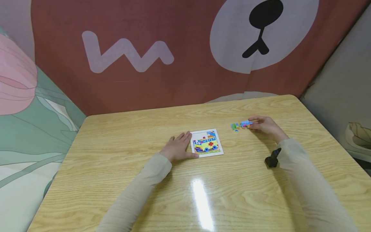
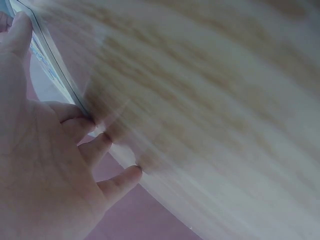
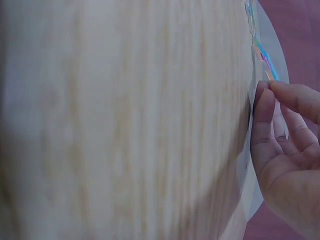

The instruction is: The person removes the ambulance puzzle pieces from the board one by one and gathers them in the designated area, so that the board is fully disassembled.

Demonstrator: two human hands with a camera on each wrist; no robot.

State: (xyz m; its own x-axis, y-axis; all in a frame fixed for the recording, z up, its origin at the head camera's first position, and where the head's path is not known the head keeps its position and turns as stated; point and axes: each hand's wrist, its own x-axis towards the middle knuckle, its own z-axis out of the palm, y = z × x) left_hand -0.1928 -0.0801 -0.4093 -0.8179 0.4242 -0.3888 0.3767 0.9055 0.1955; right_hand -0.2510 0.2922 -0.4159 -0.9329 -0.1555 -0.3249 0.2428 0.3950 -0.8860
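A white-framed jigsaw puzzle (image 1: 210, 138) with a yellow ambulance picture lies on the table. My left hand (image 1: 177, 148) rests at its left side, fingers spread along the edge and thumb at the lower left corner. In the left wrist view, the fingertips (image 2: 132, 172) touch the tabletop beside the frame. To the right of the puzzle, my right hand (image 1: 267, 127) pinches the edge of a blue puzzle piece (image 1: 246, 122) between thumb and index finger. From the right wrist, the thumb and index tips meet next to colourful pieces (image 3: 265, 57).
Several loose puzzle pieces (image 1: 234, 127), green, blue and orange, lie close by the right hand. A black wrist device (image 1: 272, 158) sits at the right cuff. Behind the wooden table (image 1: 121, 135) hangs a red-brown cloth (image 1: 185, 87) with a cartoon face.
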